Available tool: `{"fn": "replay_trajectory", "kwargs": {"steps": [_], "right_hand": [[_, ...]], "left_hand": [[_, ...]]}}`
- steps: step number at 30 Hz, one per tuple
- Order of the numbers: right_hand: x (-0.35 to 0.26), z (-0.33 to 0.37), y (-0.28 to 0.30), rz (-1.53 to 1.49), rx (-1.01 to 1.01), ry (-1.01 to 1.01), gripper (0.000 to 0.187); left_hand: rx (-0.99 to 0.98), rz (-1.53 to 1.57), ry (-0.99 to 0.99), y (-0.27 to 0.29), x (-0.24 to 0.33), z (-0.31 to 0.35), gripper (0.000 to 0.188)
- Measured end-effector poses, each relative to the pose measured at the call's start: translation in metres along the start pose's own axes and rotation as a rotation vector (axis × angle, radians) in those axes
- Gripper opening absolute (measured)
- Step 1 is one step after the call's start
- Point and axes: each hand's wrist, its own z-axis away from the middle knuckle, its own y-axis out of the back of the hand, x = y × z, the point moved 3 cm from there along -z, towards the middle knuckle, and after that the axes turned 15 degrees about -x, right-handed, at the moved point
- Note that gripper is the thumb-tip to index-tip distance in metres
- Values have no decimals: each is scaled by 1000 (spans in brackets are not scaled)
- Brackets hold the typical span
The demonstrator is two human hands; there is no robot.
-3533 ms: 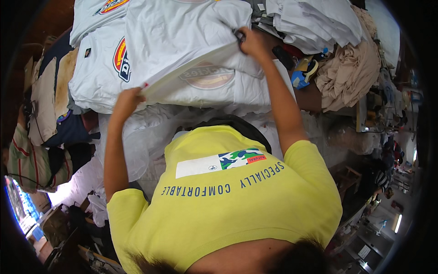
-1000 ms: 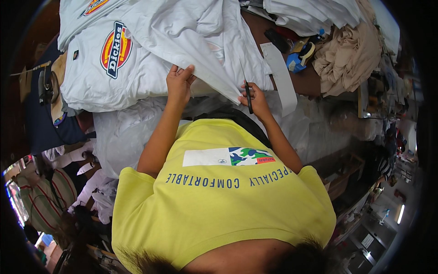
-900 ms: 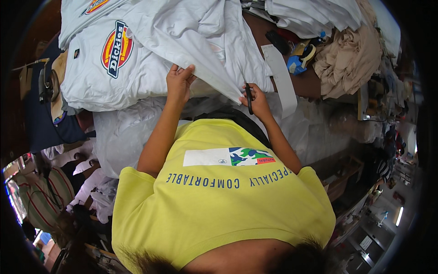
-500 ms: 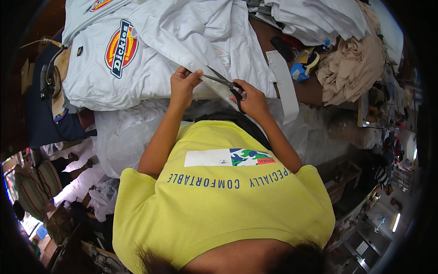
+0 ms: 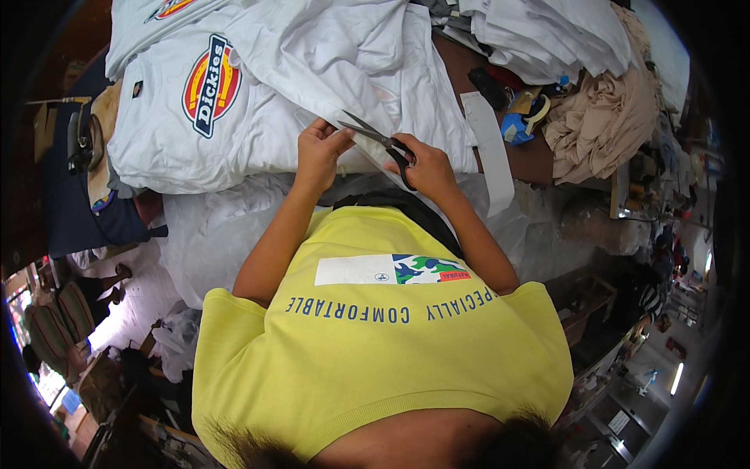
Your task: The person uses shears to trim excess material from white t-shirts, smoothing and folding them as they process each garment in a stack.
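My left hand (image 5: pixel 319 156) has its thumb and fingers pinched together on the edge of a white T-shirt (image 5: pixel 328 59), at the near side of the pile. In my right hand (image 5: pixel 430 168) is a pair of black-handled scissors (image 5: pixel 384 141), gripped by the finger loops. Their blades are slightly apart and point left, over the shirt edge, with the tips just above my left fingertips. Under and beside this shirt lies another white T-shirt (image 5: pixel 152 144) with a red, yellow and dark blue chest print. What exactly lies between the blades is too small to tell.
At the right lie a long white paper strip (image 5: pixel 488 156), a blue tape dispenser (image 5: pixel 519 125), a beige cloth heap (image 5: pixel 605 125) and more white garments (image 5: pixel 547 35). An iron (image 5: pixel 82 144) stands at the left. Clear plastic sheeting (image 5: pixel 207 234) hangs below the table edge.
The scissors have moved slightly left, so their tips now reach past my left fingertips. My left hand has shifted a little right and nearer to me, still pinching the shirt.
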Motion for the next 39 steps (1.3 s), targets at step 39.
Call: {"fn": "replay_trajectory", "kwargs": {"steps": [39], "right_hand": [[-34, -25, -1, -49, -41, -142, 62]], "left_hand": [[-73, -22, -163, 17, 18, -10, 55]]}}
